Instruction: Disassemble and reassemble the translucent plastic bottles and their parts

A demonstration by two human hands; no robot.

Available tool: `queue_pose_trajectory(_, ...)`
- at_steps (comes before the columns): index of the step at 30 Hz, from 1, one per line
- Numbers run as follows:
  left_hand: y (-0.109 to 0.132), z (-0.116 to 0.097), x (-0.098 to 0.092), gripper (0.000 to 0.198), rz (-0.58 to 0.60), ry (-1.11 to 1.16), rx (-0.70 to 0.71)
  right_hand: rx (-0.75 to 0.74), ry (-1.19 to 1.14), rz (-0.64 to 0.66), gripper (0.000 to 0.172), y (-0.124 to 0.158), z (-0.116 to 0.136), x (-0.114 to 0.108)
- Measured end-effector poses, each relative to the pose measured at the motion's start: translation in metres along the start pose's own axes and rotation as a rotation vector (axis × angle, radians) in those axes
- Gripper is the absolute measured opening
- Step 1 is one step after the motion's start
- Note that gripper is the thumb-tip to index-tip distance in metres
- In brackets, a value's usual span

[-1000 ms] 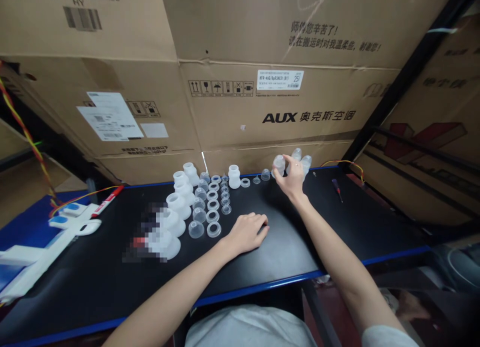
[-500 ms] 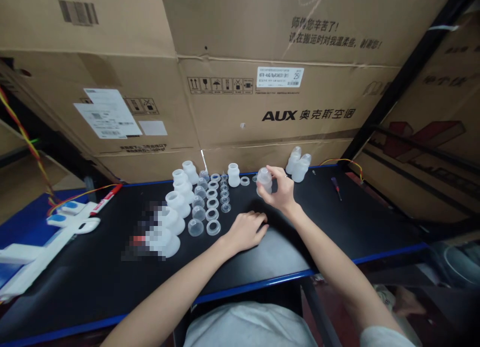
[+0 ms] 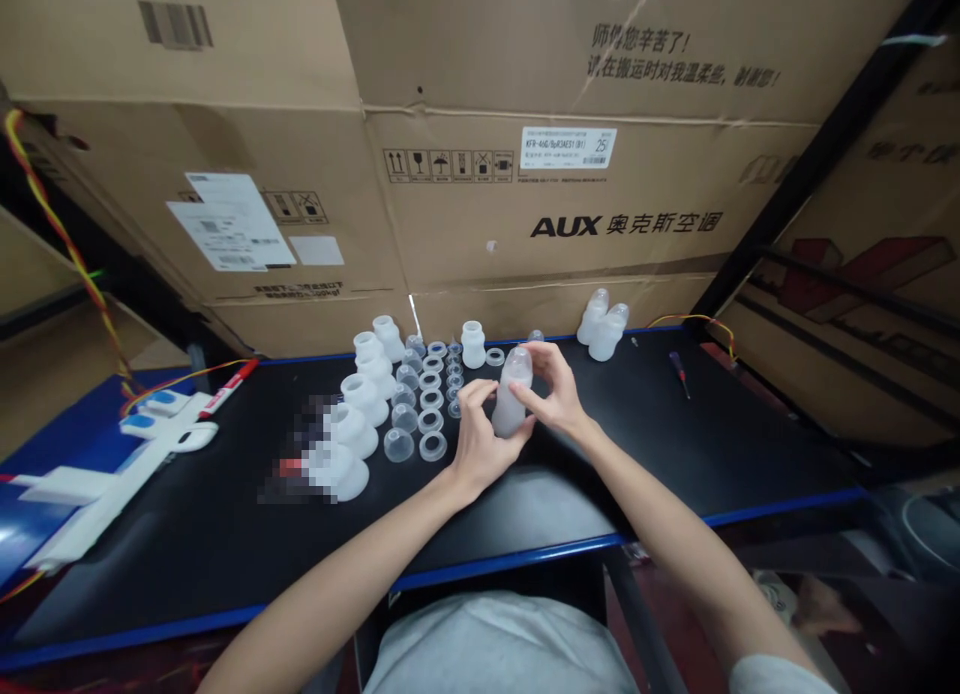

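Both hands hold a frosted baby bottle (image 3: 512, 404) with a clear dome cap, tilted slightly above the table. My left hand (image 3: 481, 444) is closed around its lower body. The fingers of my right hand (image 3: 553, 386) are closed on its upper part near the cap. Just behind the hands stands another clear dome cap (image 3: 535, 336), partly hidden. An open bottle body (image 3: 473, 345) stands upright to the left, with a collar ring (image 3: 495, 357) lying beside it.
Left of my hands are rows of open bottle bodies (image 3: 364, 400), dome caps (image 3: 399, 444), rings (image 3: 433, 446) and small teats (image 3: 454, 382). Two capped bottles (image 3: 607, 332) stand at the back right near a screwdriver (image 3: 679, 372). A cardboard box (image 3: 450, 234) walls the back.
My left hand has risen from the table and closed around the bottle. My right hand has brought the bottle slightly down and left, still gripping its upper part.
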State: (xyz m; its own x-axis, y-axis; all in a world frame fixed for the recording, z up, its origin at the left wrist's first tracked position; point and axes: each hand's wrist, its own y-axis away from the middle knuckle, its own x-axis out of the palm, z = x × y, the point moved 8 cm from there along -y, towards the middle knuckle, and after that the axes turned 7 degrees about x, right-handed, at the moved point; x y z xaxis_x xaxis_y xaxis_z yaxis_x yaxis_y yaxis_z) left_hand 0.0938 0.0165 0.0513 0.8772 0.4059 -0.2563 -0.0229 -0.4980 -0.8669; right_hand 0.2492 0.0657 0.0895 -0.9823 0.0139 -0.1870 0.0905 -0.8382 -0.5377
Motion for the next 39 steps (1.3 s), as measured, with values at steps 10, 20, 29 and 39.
queue_pose_trajectory(10,-0.007,0.027,0.01,0.059,0.098,0.377,-0.416,0.279,-0.39,-0.017,0.052,-0.022,-0.041,-0.005)
queue_pose_trajectory(20,0.004,0.031,0.038,0.067,0.176,1.135,-0.946,0.431,-0.613,0.048,0.066,-0.018,-0.044,0.0)
queue_pose_trajectory(29,0.006,0.04,0.038,0.054,0.252,1.098,-0.91,0.321,-0.473,0.057,0.046,-0.017,-0.044,0.003)
queue_pose_trajectory(39,0.011,0.028,0.033,0.052,0.28,0.991,-0.832,0.108,-0.18,0.071,0.043,-0.008,-0.01,0.007)
